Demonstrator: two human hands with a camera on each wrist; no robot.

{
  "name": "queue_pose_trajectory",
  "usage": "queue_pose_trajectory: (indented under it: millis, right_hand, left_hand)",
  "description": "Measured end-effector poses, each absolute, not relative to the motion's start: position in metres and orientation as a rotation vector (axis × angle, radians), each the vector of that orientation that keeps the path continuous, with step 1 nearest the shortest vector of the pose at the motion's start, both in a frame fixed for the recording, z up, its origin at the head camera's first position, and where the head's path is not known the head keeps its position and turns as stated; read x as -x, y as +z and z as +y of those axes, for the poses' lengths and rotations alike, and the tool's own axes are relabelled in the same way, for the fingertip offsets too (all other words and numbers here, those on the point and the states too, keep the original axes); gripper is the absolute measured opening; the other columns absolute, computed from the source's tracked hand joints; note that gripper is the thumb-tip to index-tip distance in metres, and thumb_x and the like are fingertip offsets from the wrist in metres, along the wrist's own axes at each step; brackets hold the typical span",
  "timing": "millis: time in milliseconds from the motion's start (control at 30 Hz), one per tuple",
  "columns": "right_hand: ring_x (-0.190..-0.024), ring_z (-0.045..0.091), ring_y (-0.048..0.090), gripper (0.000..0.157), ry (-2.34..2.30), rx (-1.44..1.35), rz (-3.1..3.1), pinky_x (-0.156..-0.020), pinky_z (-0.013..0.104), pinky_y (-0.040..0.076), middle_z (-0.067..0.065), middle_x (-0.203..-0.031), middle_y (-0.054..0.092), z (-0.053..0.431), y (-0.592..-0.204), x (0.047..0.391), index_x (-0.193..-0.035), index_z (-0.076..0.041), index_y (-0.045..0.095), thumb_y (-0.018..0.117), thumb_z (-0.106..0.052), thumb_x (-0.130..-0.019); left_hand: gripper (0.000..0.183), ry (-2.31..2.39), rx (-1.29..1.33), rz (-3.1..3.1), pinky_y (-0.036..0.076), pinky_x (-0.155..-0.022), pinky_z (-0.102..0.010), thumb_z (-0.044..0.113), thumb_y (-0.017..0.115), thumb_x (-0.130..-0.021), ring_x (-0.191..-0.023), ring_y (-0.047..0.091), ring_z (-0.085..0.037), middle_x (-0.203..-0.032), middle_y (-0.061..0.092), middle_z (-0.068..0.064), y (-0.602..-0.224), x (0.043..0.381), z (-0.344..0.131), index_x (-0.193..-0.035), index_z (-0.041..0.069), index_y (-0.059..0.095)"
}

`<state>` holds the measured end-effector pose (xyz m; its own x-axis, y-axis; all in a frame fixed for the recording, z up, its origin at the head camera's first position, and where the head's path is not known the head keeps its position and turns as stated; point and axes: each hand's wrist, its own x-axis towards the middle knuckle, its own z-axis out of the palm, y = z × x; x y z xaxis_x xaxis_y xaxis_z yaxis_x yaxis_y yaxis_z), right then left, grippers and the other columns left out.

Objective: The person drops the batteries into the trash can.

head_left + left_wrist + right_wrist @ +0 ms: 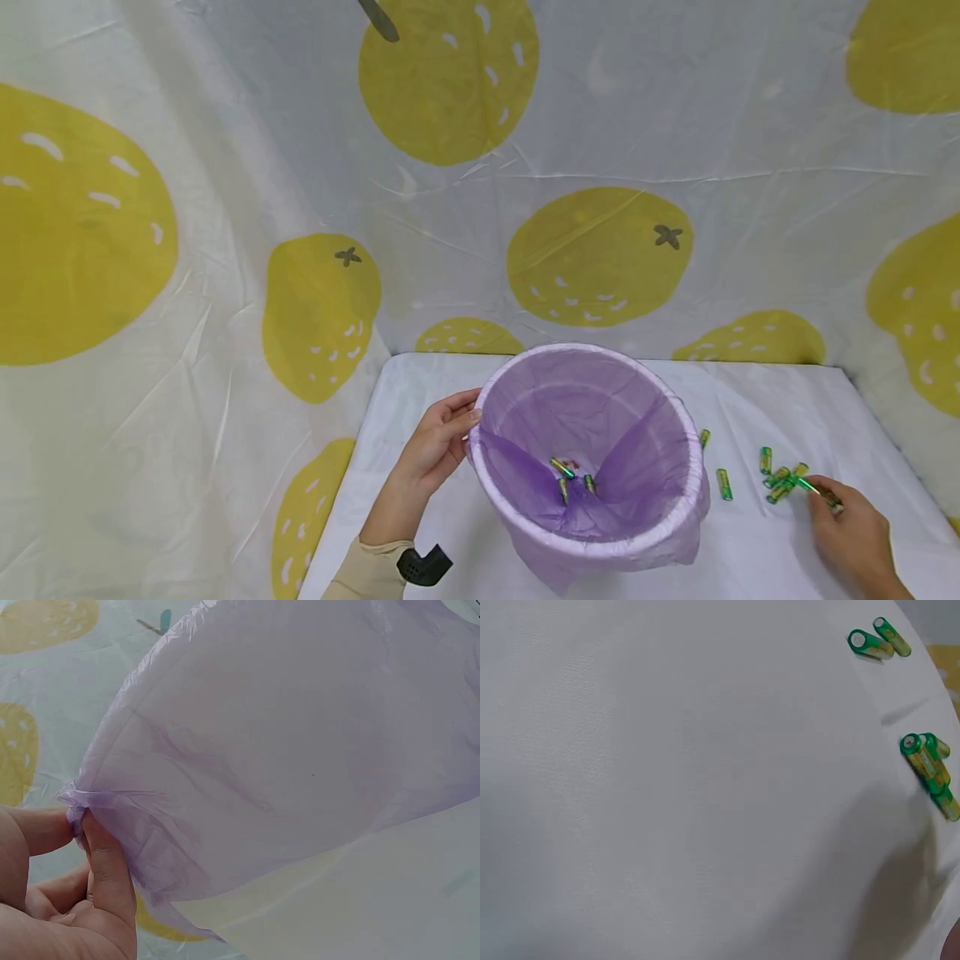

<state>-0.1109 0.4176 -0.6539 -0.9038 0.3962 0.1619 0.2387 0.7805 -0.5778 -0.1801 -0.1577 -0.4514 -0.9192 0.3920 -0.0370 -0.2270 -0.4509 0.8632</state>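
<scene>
A round bin [600, 548], lined with a thin purple plastic bag [562, 408], is tilted so that its mouth faces me. My left hand [431, 446] grips the rim on the left side; in the left wrist view, thumb and finger pinch the bag's gathered edge [94, 799]. Inside the bag lie a few green and gold batteries [562, 468]. On the right, my right hand [855, 529] holds a battery [808, 485] between thumb and fingers, beside a small heap of batteries [780, 487]. Only a sliver of that hand shows in the right wrist view.
Loose batteries lie right of the bin, one upright-lying battery [723, 484] near it and another [705, 438] partly behind its rim. A white cloth covers the table [765, 550]. Sheets printed with yellow fruit [600, 254] hang at the back and sides.
</scene>
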Motion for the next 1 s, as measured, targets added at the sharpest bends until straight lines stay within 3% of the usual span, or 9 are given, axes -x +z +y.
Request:
queue_pose_trajectory:
  millis: [200,367,533,867,1000]
  right_hand:
    - [-0.073,0.018,0.049,0.024,0.766,0.370,-2.712,-0.052,0.024,0.036,0.024,-0.104,0.062,0.420,-0.638,0.116,-0.119,0.006,0.065,0.062,-0.002,-0.098]
    - [-0.080,0.025,0.051,0.022,0.775,0.310,-2.739,-0.052,0.024,0.037,0.024,-0.104,0.062,0.412,-0.626,0.122,-0.118,0.006,0.065,0.063,-0.002,-0.098]
    - [-0.083,0.021,0.049,0.023,0.795,0.262,-2.730,-0.054,0.020,0.037,0.022,-0.105,0.062,0.401,-0.614,0.128,-0.119,0.005,0.065,0.064,-0.004,-0.099]
    - [-0.082,-0.003,0.041,0.023,0.807,0.057,-2.647,-0.060,0.011,0.037,0.017,-0.103,0.063,0.385,-0.587,0.137,-0.119,0.002,0.065,0.067,0.001,-0.097]
    - [-0.081,-0.007,0.040,0.024,0.828,-0.007,-2.622,-0.061,0.010,0.037,0.015,-0.101,0.063,0.384,-0.580,0.139,-0.118,0.001,0.066,0.068,0.004,-0.095]
  left_hand:
    - [0.041,2.385,-0.233,1.386,0.059,-0.073,-0.024,-0.010,0.050,-0.102,-0.091,0.068,-0.015,-0.112,0.065,-0.011,-0.452,0.181,-0.156,-0.143,-0.015,0.044]
    - [0.042,2.384,-0.243,1.388,0.059,-0.074,-0.024,-0.009,0.051,-0.102,-0.092,0.067,-0.016,-0.112,0.065,-0.011,-0.451,0.180,-0.158,-0.143,-0.016,0.044]
    - [0.041,2.391,-0.244,1.379,0.058,-0.073,-0.023,-0.009,0.052,-0.101,-0.092,0.066,-0.016,-0.112,0.064,-0.011,-0.450,0.179,-0.161,-0.141,-0.015,0.045]
    - [0.043,2.389,-0.254,1.361,0.058,-0.074,-0.024,-0.009,0.053,-0.101,-0.095,0.066,-0.017,-0.113,0.064,-0.012,-0.451,0.179,-0.160,-0.143,-0.016,0.043]
    - [0.043,2.388,-0.253,1.356,0.058,-0.074,-0.024,-0.009,0.053,-0.101,-0.093,0.067,-0.016,-0.112,0.064,-0.012,-0.451,0.179,-0.159,-0.142,-0.016,0.043]
